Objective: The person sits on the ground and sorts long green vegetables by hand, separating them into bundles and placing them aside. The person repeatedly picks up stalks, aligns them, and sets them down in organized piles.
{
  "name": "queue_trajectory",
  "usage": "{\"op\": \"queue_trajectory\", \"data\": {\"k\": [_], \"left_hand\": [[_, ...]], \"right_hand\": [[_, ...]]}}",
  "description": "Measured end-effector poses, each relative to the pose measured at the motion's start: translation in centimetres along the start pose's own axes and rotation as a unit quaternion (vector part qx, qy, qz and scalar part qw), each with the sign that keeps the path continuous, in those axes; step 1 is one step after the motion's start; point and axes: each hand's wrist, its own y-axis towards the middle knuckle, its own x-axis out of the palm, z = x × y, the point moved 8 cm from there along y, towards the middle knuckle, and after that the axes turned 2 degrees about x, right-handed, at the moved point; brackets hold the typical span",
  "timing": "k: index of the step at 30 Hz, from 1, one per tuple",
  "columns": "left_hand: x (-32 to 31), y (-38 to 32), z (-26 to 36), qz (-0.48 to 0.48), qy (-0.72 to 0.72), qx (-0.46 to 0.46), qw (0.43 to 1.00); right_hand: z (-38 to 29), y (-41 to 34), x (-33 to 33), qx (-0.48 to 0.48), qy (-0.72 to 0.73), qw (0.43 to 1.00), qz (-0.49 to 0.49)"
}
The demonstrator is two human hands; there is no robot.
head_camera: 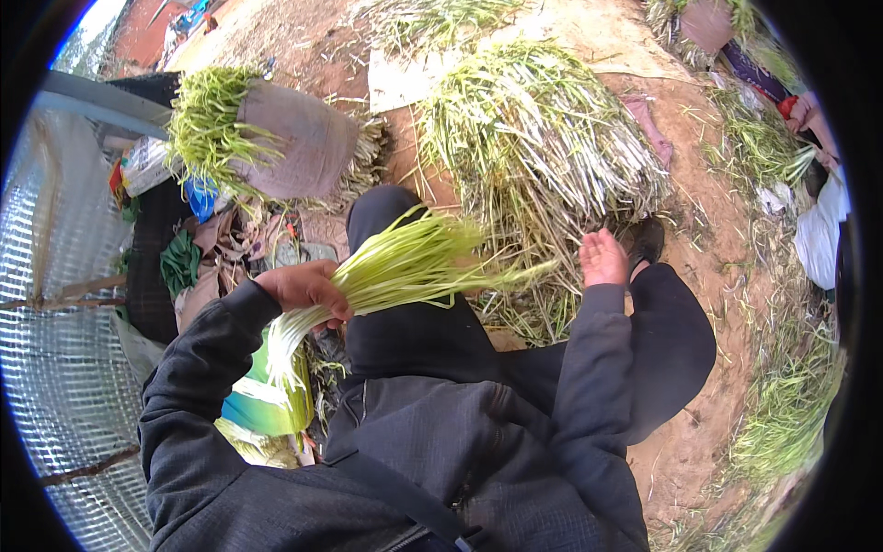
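Note:
My left hand (303, 286) is closed around a bundle of yellow-green, chive-like stalks (407, 265). Its leafy ends fan out to the right above my dark-trousered leg (414, 345), and the white stem ends hang below my fist. My right hand (603, 259), palm turned up, holds nothing. It is beside the near edge of a large heap of longer stalks (545, 138) with white stems and green tops. Whether its fingertips touch the heap cannot be told.
At the upper left, a thick bundle of stalks (214, 124) lies wrapped in a greyish sheet (300, 141). Translucent woven sheeting (69, 386) borders the left side. Loose greens (786, 407) litter the soil at right. Another person's hand (804, 110) shows at the upper right.

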Motion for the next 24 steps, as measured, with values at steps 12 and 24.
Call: {"op": "queue_trajectory", "data": {"k": [12,24], "left_hand": [[2.2,-0.7,-1.1,-0.041,-0.047,0.011,0.998],[0.1,-1.7,-7.6,0.014,-0.130,-0.038,0.991]], "right_hand": [[4.6,-28.1,27.1,-0.435,-0.367,0.638,-0.519],[4.7,0.1,5.8,-0.124,-0.664,0.735,-0.057]]}}
